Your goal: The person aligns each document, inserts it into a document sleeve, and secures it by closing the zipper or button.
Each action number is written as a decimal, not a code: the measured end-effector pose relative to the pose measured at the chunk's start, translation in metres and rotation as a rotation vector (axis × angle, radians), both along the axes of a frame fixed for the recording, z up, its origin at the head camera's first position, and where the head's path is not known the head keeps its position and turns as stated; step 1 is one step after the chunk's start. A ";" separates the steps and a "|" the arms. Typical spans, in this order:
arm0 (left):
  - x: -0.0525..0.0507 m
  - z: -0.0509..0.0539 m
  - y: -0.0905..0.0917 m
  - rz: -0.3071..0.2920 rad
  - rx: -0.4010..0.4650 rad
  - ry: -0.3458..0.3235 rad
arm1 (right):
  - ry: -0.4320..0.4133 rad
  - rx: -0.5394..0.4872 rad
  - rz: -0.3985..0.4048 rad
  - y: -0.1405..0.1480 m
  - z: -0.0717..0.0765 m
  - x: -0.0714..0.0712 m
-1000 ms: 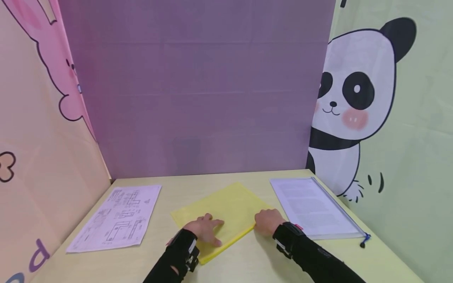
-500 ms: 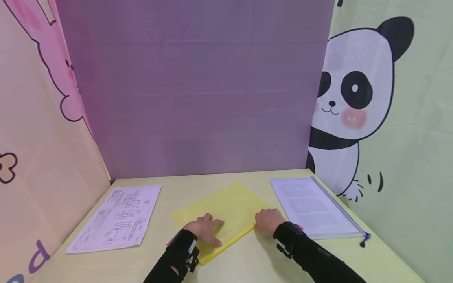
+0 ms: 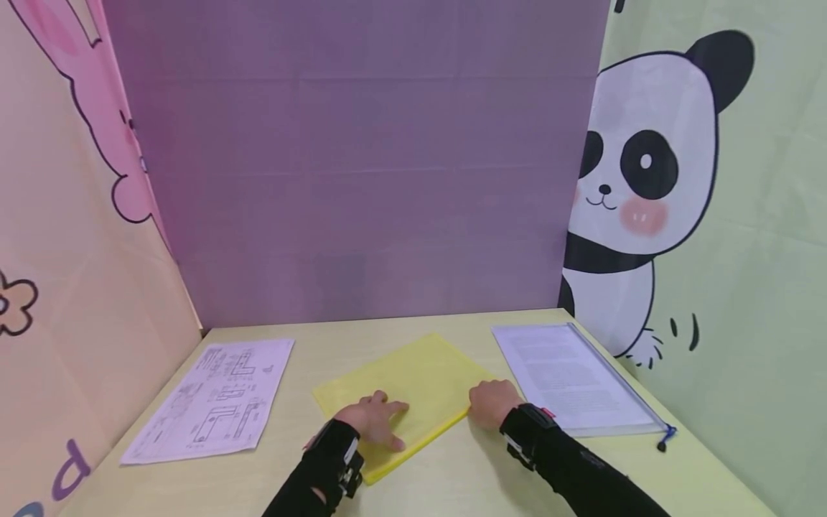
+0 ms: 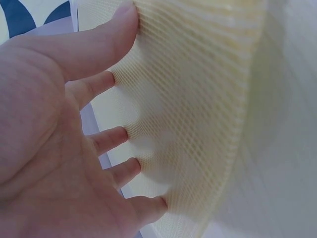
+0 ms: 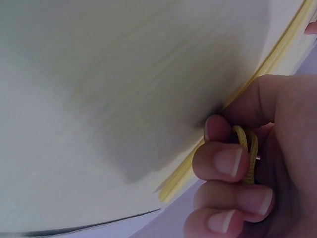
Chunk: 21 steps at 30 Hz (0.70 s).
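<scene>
A yellow mesh zip pouch (image 3: 420,380) lies slantwise on the table, its thicker yellow zip edge (image 5: 178,183) facing the person. My left hand (image 3: 372,420) presses on the pouch near its left end, fingers spread; in the left wrist view the fingertips (image 4: 130,166) touch the fine mesh. At the right end of the zip edge is my right hand (image 3: 494,403). Its fingers curl around a looped yellow cord (image 5: 251,156), with thumb and index finger pinching at the zip edge. The zip slider itself is hidden by the fingers.
A sheet with technical drawings (image 3: 213,398) lies at the left of the table (image 3: 258,495). On the right, a clear zip pouch with printed pages (image 3: 568,380) has a blue cord pull (image 3: 667,438). A purple partition (image 3: 388,179) stands behind the table.
My right hand has shifted slightly to the right along the zip edge. The left hand and the pouch look the same.
</scene>
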<state>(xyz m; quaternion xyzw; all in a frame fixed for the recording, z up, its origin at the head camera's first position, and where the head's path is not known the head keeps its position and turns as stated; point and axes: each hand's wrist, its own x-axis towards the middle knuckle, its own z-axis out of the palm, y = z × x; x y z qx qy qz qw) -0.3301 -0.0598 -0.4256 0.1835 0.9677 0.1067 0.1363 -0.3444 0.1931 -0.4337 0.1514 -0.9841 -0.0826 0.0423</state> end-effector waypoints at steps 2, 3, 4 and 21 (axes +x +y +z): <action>-0.001 0.000 0.000 -0.003 0.000 -0.001 | 0.011 -0.003 0.002 0.001 -0.001 0.000; -0.001 0.000 0.000 -0.005 0.000 0.000 | 0.011 -0.005 0.002 0.001 -0.001 0.000; -0.001 0.000 -0.001 -0.007 0.001 0.000 | 0.012 -0.007 0.002 0.001 -0.001 -0.001; 0.000 -0.001 -0.001 -0.012 -0.011 0.011 | 0.033 -0.013 0.031 0.009 -0.004 -0.002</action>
